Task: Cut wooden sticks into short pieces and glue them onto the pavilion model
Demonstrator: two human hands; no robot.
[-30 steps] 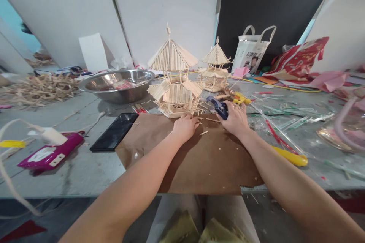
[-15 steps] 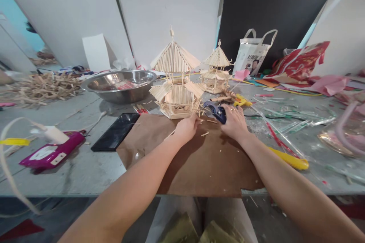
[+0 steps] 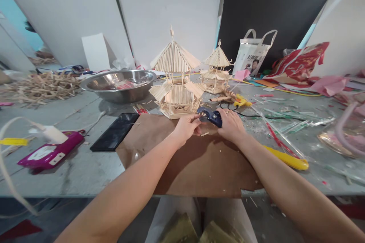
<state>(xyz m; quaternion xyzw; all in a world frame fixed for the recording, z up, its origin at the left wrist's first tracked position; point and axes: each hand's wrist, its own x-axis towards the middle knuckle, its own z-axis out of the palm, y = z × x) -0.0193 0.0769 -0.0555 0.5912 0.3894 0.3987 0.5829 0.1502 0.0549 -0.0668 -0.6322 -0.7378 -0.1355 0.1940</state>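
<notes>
My right hand (image 3: 231, 124) is wrapped around a pair of blue hand cutters (image 3: 212, 117), whose jaws point left. The fingers of my left hand (image 3: 185, 129) are pinched on a thin wooden stick, mostly hidden by the fingers, right at the cutter jaws. Both hands are over a brown sheet (image 3: 199, 171) on the table. Just behind them stands a two-tiered pavilion model (image 3: 178, 97) made of thin wooden sticks. A short stick piece (image 3: 204, 134) lies on the sheet below the cutters.
A second stick pavilion (image 3: 217, 70) stands farther back. On the left are a black phone (image 3: 115, 132), a metal basin (image 3: 118, 93), a purple power strip (image 3: 53, 150) and a stick pile (image 3: 42, 88). A yellow glue gun (image 3: 242, 101), yellow-handled tool (image 3: 288, 158) and clear scraps lie right.
The cutters in my right hand have moved left, and my left hand has turned and risen slightly to meet their jaws. The gap between them has closed.
</notes>
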